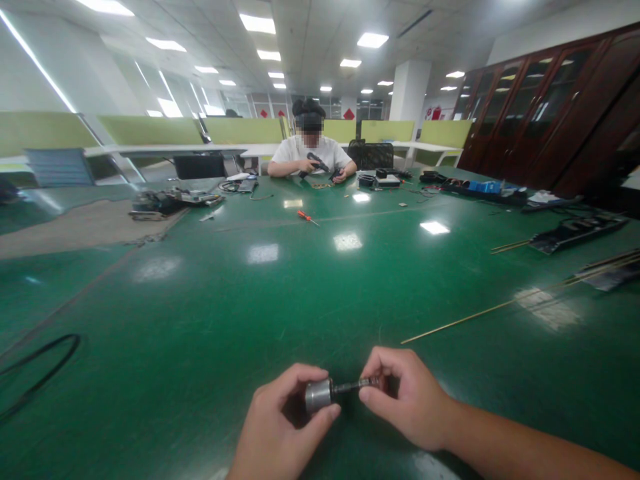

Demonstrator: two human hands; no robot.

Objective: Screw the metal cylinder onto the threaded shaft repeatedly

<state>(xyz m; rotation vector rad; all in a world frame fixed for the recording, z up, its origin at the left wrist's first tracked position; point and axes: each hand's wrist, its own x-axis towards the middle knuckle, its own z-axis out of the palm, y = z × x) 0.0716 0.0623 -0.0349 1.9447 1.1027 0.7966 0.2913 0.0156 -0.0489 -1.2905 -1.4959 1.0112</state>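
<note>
Low over the near edge of the green table (pixel 200 313), a metal cylinder (pixel 318 395) is pinched in the left hand (pixel 280 427), thumb and fingers closed round it. The right hand (pixel 407 400) grips the thin shaft (pixel 356 385) sticking from its end, seemingly so each hand steadies one part. Fingers hide the shaft's far tip, and whether the parts are joined is unclear. A thin rod (pixel 480 315) lies well apart.

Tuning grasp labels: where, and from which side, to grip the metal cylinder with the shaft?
Probably on the round wall of the metal cylinder, from its left, as the left hand does: it is the widest part and lies sideways. The thin shaft sticks out rightward, pinched by the right hand, so that side is taken.
</note>
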